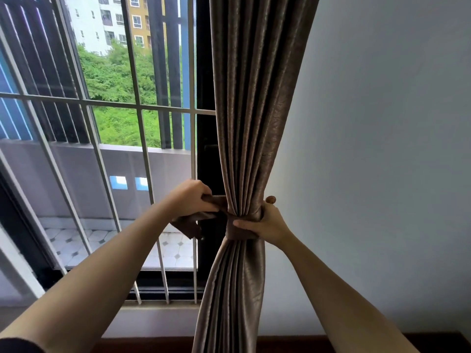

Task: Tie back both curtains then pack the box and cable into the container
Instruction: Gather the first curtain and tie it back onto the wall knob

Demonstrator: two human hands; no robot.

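Observation:
A brown pleated curtain (251, 110) hangs at the window's right side, gathered tight at waist height. A matching brown tie-back band (235, 231) wraps around the gathered part. My left hand (192, 197) grips the band's loose end to the left of the curtain. My right hand (266, 222) clasps the band and the bunched curtain from the right, thumb across the front. A brown wooden knob (270, 199) on the wall shows just above my right hand. The box, cable and container are out of view.
A window with white metal bars (142, 138) and a black frame (205, 138) fills the left. A plain white wall (382, 149) stands to the right. A dark wooden surface (433, 340) runs along the bottom edge.

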